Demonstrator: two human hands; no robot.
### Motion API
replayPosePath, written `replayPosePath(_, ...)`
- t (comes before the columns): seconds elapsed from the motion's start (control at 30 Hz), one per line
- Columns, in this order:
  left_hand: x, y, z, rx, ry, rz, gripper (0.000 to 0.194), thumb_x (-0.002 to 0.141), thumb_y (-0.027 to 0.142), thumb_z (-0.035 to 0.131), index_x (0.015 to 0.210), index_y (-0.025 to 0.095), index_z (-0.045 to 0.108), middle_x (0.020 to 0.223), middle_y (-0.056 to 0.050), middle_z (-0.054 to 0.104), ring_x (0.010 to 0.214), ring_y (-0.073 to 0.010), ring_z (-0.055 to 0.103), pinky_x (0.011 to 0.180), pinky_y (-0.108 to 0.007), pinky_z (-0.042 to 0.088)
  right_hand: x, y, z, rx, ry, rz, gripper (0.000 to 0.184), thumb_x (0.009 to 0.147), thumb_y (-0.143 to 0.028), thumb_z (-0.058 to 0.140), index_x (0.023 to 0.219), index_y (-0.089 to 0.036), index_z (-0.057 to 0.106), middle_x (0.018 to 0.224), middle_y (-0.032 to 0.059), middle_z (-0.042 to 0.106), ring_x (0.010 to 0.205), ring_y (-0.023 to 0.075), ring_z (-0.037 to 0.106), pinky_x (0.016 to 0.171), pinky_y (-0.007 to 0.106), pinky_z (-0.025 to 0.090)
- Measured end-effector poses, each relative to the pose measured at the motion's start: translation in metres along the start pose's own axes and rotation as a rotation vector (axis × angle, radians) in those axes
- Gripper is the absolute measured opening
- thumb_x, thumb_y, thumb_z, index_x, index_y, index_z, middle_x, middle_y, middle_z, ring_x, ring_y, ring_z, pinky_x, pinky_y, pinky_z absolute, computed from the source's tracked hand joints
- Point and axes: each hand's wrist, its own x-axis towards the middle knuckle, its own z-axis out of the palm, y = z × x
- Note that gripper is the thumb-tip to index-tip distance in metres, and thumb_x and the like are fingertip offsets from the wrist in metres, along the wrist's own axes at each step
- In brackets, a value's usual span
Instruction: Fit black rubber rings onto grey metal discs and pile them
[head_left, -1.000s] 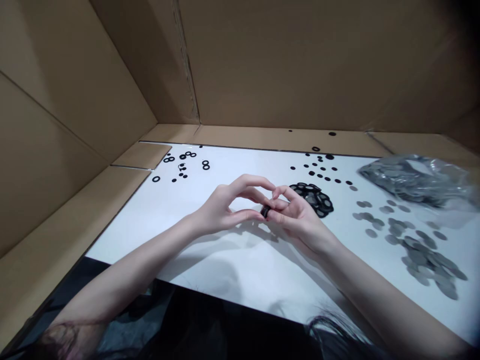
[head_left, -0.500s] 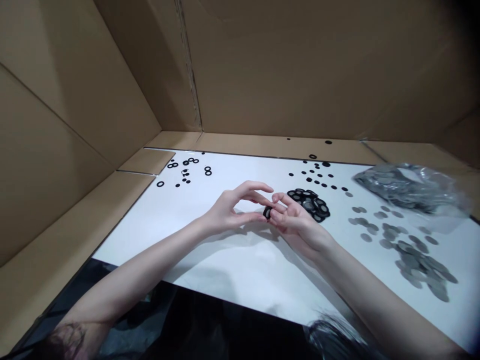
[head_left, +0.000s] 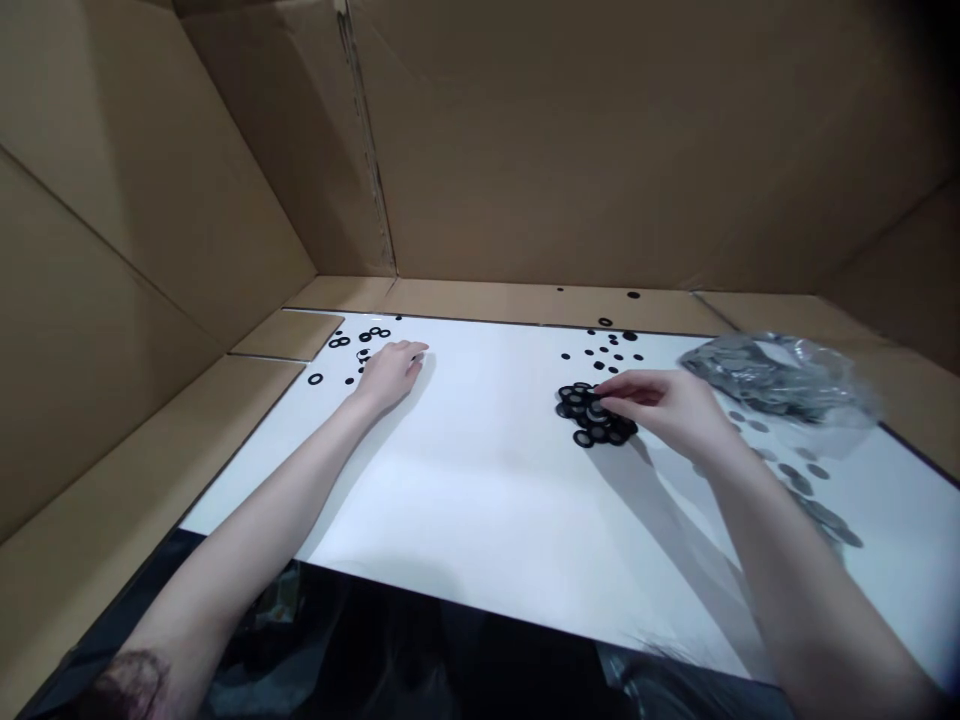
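My left hand (head_left: 391, 376) lies low over the far left of the white table, its fingers stretched forward and the thumb a little apart. It covers part of a group of black rings (head_left: 365, 337), and what is under its fingertips is hidden. My right hand (head_left: 671, 405) is at the pile of black-rimmed grey discs (head_left: 576, 397), thumb and fingers closed on a black-rimmed disc (head_left: 598, 410) at the top of the pile. That disc is partly hidden by the fingers.
Several small black discs (head_left: 604, 350) are scattered behind the pile. At the right, a clear plastic bag (head_left: 780, 380) of grey discs stands behind loose grey discs (head_left: 829, 515). Cardboard walls (head_left: 525, 150) enclose the left, back and right of the white table (head_left: 465, 480).
My hands have parted from the middle, where they held a black-rimmed disc together. The left has moved to the rings at far left, the right to the pile. The view has shifted slightly.
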Motion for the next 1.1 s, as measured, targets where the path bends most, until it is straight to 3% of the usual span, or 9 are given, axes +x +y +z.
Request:
replayPosePath(0.1,0.001,-0.005,0.005,0.059,-0.025,-0.008,0.040,0.097,0.020,0.045,0.127,0.020,0.071,0.133,-0.010,0.074,0.126,-0.0296,0.064,0.108,-0.042,0.051,-0.005,-0.010,-0.007,-0.100,0.062,0.075,0.010,0.072,-0.030,0.075,0.078,-0.025,0.081,0.082,0.0077,0.082,0.076,0.0274,0.075,0.068,0.038,0.055)
replayPosePath(0.23,0.001,-0.008,0.006,0.097,-0.004,-0.013,0.043,0.096,0.014,0.042,0.126,0.021,0.072,0.132,-0.009,0.074,0.125,-0.0280,0.065,0.105,-0.038,0.051,-0.022,-0.009,-0.032,-0.188,0.116,0.166,0.017,0.078,-0.036,0.073,0.082,-0.022,0.081,0.089,0.0127,0.082,0.075,0.0279,0.072,0.062,0.038,0.047)
replayPosePath(0.37,0.002,-0.010,0.006,0.113,0.027,-0.022,0.044,0.094,0.011,0.043,0.129,0.019,0.070,0.129,-0.011,0.073,0.123,-0.0287,0.065,0.102,-0.036,0.051,-0.043,0.024,-0.057,-0.363,0.280,0.184,0.017,0.083,-0.039,0.069,0.088,-0.025,0.079,0.085,0.0130,0.079,0.080,0.0295,0.070,0.073,0.042,0.046)
replayPosePath(0.57,-0.001,-0.009,0.004,0.126,0.030,-0.030,0.041,0.097,0.015,0.045,0.130,0.020,0.068,0.129,-0.013,0.072,0.124,-0.0303,0.064,0.101,-0.038,0.051,-0.059,0.079,-0.084,-0.579,0.182,0.335,0.027,0.078,-0.055,0.073,0.091,-0.032,0.076,0.080,0.0171,0.075,0.077,0.0359,0.069,0.069,0.045,0.047)
replayPosePath(0.77,-0.003,-0.008,0.003,0.127,0.023,-0.037,0.041,0.098,0.015,0.045,0.132,0.020,0.067,0.129,-0.012,0.071,0.125,-0.0302,0.064,0.101,-0.038,0.052,-0.071,0.093,-0.082,-0.628,0.223,0.433,0.027,0.073,-0.057,0.072,0.077,-0.031,0.076,0.063,0.0141,0.067,0.060,0.0348,0.061,0.059,0.044,0.046)
replayPosePath(0.9,-0.001,-0.010,0.005,0.130,0.026,-0.042,0.041,0.097,0.015,0.046,0.131,0.021,0.068,0.128,-0.012,0.072,0.125,-0.0308,0.064,0.100,-0.039,0.052,-0.071,0.097,-0.070,-0.550,0.365,0.523,0.014,0.063,-0.043,0.070,0.070,-0.031,0.073,0.066,0.0091,0.073,0.070,0.0367,0.067,0.061,0.041,0.045)
replayPosePath(1.1,-0.001,-0.010,0.006,0.120,0.031,-0.037,0.042,0.096,0.015,0.046,0.132,0.021,0.068,0.126,-0.012,0.073,0.123,-0.0306,0.066,0.098,-0.040,0.053,-0.073,0.095,-0.069,-0.446,0.373,0.501,0.020,0.062,-0.042,0.066,0.075,-0.028,0.075,0.068,0.0058,0.078,0.085,0.0366,0.075,0.071,0.041,0.049)
